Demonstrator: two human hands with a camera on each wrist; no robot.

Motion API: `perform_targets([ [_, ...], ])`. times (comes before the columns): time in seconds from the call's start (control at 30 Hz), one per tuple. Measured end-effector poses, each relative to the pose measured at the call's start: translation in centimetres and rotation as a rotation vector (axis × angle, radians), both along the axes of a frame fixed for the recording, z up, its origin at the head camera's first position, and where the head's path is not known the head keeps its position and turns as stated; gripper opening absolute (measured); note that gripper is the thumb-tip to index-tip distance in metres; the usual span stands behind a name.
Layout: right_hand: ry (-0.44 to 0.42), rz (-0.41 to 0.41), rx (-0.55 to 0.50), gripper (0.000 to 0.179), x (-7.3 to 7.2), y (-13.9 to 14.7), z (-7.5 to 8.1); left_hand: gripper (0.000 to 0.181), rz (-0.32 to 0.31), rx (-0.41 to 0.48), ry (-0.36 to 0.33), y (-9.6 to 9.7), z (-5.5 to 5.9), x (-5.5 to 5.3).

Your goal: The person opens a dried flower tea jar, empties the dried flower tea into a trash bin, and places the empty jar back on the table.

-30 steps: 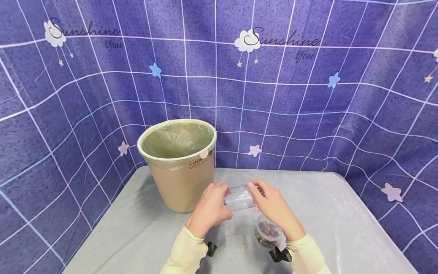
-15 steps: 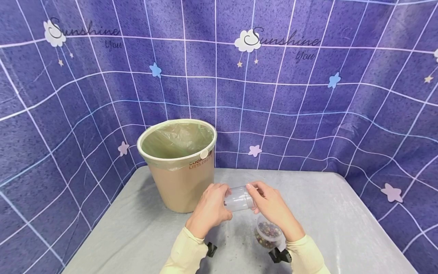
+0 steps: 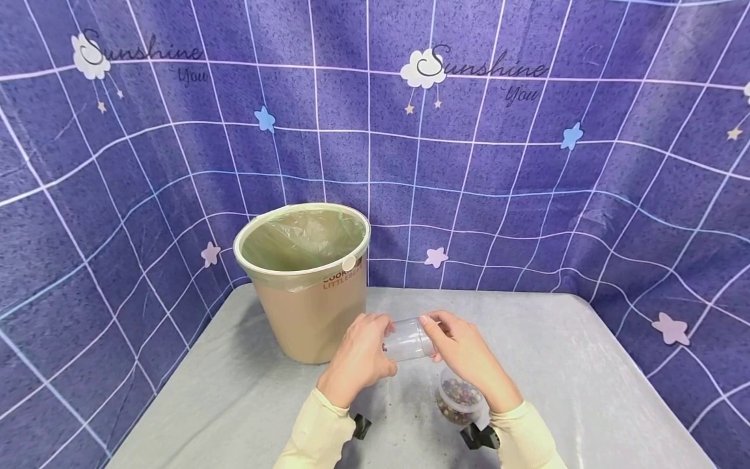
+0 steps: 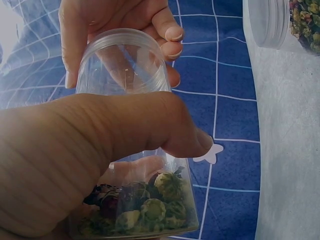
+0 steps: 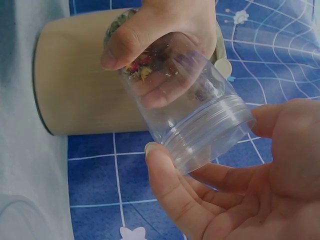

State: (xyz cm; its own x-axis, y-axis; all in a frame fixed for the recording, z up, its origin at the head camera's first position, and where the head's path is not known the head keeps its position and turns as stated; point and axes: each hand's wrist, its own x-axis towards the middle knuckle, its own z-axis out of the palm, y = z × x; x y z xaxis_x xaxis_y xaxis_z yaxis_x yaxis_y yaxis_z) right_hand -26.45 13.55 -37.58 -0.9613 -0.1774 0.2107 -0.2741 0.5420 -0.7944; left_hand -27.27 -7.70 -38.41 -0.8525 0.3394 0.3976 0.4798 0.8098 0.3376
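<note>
A clear plastic jar (image 3: pixel 405 340) lies tilted sideways between my hands, above the grey tabletop. My left hand (image 3: pixel 360 348) grips it around the base end, thumb across the near side. Dried flower buds (image 4: pixel 152 207) gather in that base end, greenish-yellow with some dark red ones. Around the ribbed clear rim (image 5: pixel 212 132) at the other end, my right hand (image 3: pixel 463 342) curls its thumb and fingers. Below my right wrist stands a second clear jar (image 3: pixel 459 397), filled with mixed dried buds and partly hidden by that arm.
A beige trash bin (image 3: pixel 313 319) with a thin greenish liner stands behind my left hand. The grey-covered table (image 3: pixel 545 365) has small dark crumbs near the second jar. A purple-blue grid-patterned curtain (image 3: pixel 469 163) surrounds the table's back and sides.
My right hand and the rim end of the jar have dipped very slightly. Both hands keep their hold, and the second jar stays in place.
</note>
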Motion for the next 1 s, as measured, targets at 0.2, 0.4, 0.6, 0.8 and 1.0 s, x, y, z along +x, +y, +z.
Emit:
perform_targets([
  [0.2, 0.006, 0.005, -0.002, 0.044, 0.05, 0.05, 0.03, 0.05, -0.001, -0.001, 0.0, 0.01, 0.03, -0.06],
  [0.4, 0.023, 0.026, -0.013, 0.043, 0.17, 0.13, 0.13, 0.05, 0.002, 0.007, -0.013, -0.07, -0.01, -0.07],
  [0.6, 0.017, 0.052, -0.03, 0.045, 0.19, 0.18, 0.16, 0.05, 0.006, 0.008, -0.014, -0.12, -0.07, -0.1],
  [0.8, 0.017, 0.074, -0.025, 0.044, 0.31, 0.29, 0.26, 0.05, 0.002, 0.019, -0.021, -0.12, -0.05, -0.06],
  [1.0, 0.032, 0.104, -0.009, 0.042, 0.34, 0.59, 0.38, 0.051, 0.003, 0.01, -0.014, -0.12, -0.01, -0.08],
])
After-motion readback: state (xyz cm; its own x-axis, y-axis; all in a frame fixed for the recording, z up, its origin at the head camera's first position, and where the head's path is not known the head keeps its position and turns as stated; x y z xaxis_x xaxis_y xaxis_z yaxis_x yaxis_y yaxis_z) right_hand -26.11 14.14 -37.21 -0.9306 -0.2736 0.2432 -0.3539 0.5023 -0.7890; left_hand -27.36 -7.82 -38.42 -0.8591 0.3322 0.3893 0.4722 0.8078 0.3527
